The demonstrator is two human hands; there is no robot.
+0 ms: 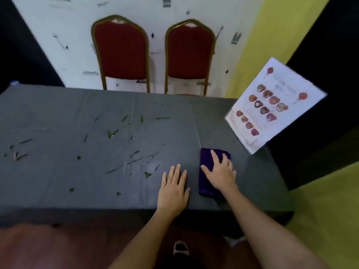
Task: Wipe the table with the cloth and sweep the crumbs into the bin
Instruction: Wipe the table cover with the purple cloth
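Note:
A folded dark purple cloth [205,183] lies on the grey-covered table [77,113], right of centre near the front edge. My right hand [220,172] rests flat on top of it with fingers spread. Just to the cloth's left, my left hand [173,188] lies flat on the tablecloth, fingers straight, holding nothing. Several green leaf scraps and wet streaks [112,133] are scattered over the left and middle of the table. No bin is in view.
Two red chairs [122,51] [189,53] with gold frames stand behind the far edge of the table. An upright printed menu sheet [275,105] stands at the table's right end. Yellow floor lies to the right.

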